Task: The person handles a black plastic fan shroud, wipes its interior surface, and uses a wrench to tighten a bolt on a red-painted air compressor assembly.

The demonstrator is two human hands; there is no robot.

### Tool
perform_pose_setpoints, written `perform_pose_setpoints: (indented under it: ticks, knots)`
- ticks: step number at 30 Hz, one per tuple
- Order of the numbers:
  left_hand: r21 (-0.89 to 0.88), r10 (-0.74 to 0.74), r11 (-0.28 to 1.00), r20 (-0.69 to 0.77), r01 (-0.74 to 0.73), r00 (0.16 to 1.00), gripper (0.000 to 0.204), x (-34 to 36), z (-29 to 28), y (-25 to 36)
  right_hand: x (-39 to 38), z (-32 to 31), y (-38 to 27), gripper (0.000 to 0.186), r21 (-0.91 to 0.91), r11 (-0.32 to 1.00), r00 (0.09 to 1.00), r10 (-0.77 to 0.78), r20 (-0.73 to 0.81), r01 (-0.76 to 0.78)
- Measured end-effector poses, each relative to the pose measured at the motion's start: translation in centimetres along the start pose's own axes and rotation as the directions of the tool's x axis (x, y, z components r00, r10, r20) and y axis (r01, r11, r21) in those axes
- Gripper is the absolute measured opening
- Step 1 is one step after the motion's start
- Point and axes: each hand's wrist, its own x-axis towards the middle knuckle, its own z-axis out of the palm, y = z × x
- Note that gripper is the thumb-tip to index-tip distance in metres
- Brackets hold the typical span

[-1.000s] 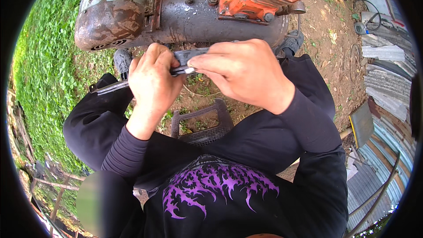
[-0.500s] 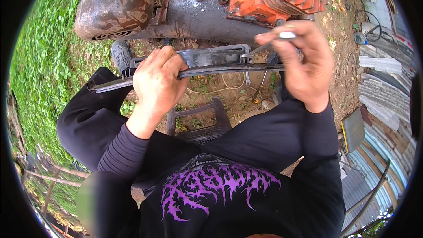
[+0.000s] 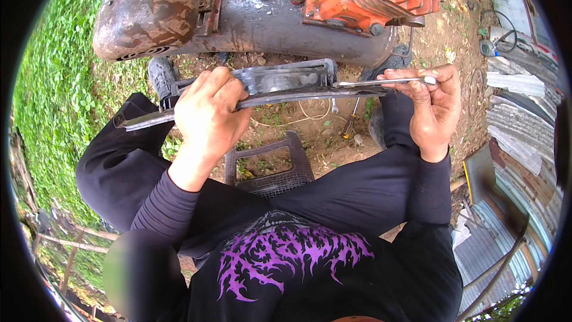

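A long dark metal bracket (image 3: 280, 96) with a raised, rounded-corner frame (image 3: 289, 79) lies crosswise in front of me. My left hand (image 3: 210, 107) is closed around it left of its middle, knuckles up. My right hand (image 3: 433, 107) pinches a slim silver wrench (image 3: 387, 81) near its shiny outer end. The wrench lies almost level, and its other end meets the right end of the raised frame. Whether that end sits on a fastener is too small to tell.
Beyond stands an air compressor with a rusty tank (image 3: 262, 21), motor (image 3: 146, 24) and orange pump head (image 3: 363, 0). A dark plastic stool (image 3: 280, 182) is between my legs. Another wrench (image 3: 334, 106) and a screwdriver (image 3: 353, 120) lie on the dirt. Corrugated sheets (image 3: 518, 113) are at right.
My right hand has turned and moved slightly right and down, bringing the wrench from a slant to nearly level. The left hand keeps its grip on the bracket.
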Motion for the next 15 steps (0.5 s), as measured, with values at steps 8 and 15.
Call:
perform_pose_setpoints:
  ticks: [8,15]
  knots:
    - [0.005,0.034,0.999,-0.019,-0.034,0.999,0.03,-0.1,0.1,-0.1,-0.4,0.0,0.0,0.015,-0.085,0.986,0.98,-0.13,0.149,0.143]
    - [0.01,0.045,0.999,-0.028,-0.045,0.999,0.029,-0.1,0.2,-0.3,2.0,3.4,-2.0,0.023,-0.398,0.814,0.885,-0.277,0.374,0.423]
